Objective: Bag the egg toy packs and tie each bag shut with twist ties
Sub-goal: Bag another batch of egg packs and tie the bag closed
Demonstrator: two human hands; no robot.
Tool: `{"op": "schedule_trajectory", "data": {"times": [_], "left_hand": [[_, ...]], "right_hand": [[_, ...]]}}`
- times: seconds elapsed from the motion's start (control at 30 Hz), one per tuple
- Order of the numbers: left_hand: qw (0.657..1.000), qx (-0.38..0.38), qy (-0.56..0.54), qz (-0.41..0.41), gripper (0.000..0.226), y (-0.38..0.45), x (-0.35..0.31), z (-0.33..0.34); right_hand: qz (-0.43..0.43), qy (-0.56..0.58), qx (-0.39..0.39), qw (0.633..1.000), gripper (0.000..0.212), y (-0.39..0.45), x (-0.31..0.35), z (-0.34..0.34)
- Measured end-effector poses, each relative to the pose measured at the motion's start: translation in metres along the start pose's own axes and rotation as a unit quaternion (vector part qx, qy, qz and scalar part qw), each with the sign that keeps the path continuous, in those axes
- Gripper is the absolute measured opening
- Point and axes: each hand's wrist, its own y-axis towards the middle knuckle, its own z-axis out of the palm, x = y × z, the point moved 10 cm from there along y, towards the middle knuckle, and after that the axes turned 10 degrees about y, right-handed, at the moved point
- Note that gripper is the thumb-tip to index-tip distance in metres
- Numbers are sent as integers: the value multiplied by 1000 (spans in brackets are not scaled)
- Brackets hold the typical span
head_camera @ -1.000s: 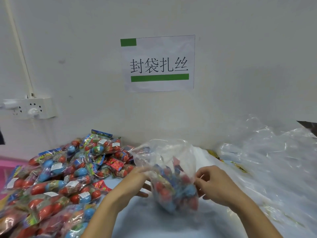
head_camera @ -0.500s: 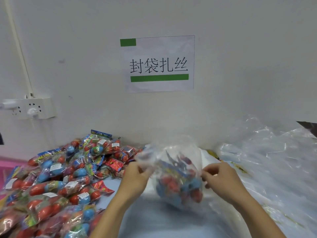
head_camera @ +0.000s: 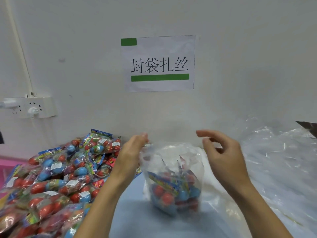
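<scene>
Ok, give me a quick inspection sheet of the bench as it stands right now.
Surface: light blue table top, partly covered.
Job's things: clear bag holding egg toy packs, upright, mouth open, untied; pile of loose packs at left; twist ties: nothing seen.
Clutter: heap of empty clear bags at right.
Hands: left hand pinches the bag's rim; right hand hovers beside the mouth, fingers loosely curled, holding nothing visible.
Cables: white power strip on the wall with plugs in it.
Surroundings: white wall, paper sign, pink bin edge.
</scene>
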Motion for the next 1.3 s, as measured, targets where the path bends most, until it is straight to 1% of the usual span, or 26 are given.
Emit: {"op": "schedule_trajectory", "data": {"times": [0.03, 0.07, 0.1, 0.13, 0.17, 0.23, 0.3, 0.37, 0.4, 0.5, 0.57, 0.63, 0.77, 0.83, 0.9, 0.97, 1.03, 1.07, 1.13, 1.23, 1.27, 1.3], "left_hand": [[997, 29, 67, 9, 38, 0, -4, 4], [986, 62, 154, 14, 29, -1, -4, 8], [967, 89, 238, 21, 18, -2, -3, 13], [949, 106, 294, 34, 10, -4, -3, 17], [940, 112, 318, 49, 10, -4, -4, 19], [945, 97, 306, 67, 17, -5, -11, 19], [955, 84, 272, 77, 21, -6, -21, 17], [959, 103, 253, 78, 20, -7, -25, 22], [959, 114, 248, 77, 19, -9, -26, 24], [964, 140, 218, 65, 17, -12, -26, 30], [963, 148, 216, 56, 17, -14, -26, 31], [961, 158, 221, 52, 17, -14, -24, 32], [962, 171, 209, 43, 25, -13, -22, 32], [964, 166, 203, 40, 31, -12, -23, 31], [969, 161, 183, 26, 29, -10, -20, 30], [974, 166, 154, 5, 28, -11, -15, 33], [973, 177, 150, -11, 30, -13, -11, 36], [973, 181, 143, -21, 31, -13, -8, 36], [975, 185, 113, -38, 33, -13, -5, 34], [981, 160, 98, -53, 29, -9, -1, 23], [982, 154, 96, -58, 27, -8, 1, 20], [982, 153, 95, -59, 26, -7, 2, 20]], "right_hand": [[-16, -16, 45, 999, 25, -3, 10, 15], [-24, -40, 101, 994, 24, -8, 16, 31], [-21, -62, 156, 986, 23, -16, 17, 48], [-6, -80, 204, 976, 25, -23, 13, 61], [10, -106, 239, 965, 30, -30, 7, 70], [14, -180, 274, 945, 40, -38, -3, 78], [24, -230, 289, 929, 51, -40, -11, 81], [58, -244, 300, 921, 71, -41, -21, 83], [77, -242, 311, 916, 76, -44, -25, 85], [143, -225, 371, 890, 71, -62, -35, 97], [163, -229, 403, 871, 69, -69, -40, 105], [153, -213, 395, 881, 69, -67, -40, 108], [121, -179, 322, 922, 69, -52, -31, 101], [108, -178, 314, 926, 68, -51, -29, 100], [103, -189, 340, 915, 66, -55, -32, 107], [103, -205, 381, 896, 64, -65, -36, 118], [113, -211, 420, 875, 61, -75, -39, 125], [116, -199, 423, 877, 62, -75, -37, 124], [139, -159, 394, 894, 62, -67, -31, 114], [163, -82, 280, 943, 61, -42, -27, 85], [147, -92, 249, 953, 59, -36, -24, 77], [128, -121, 236, 956, 58, -32, -23, 73]]}}
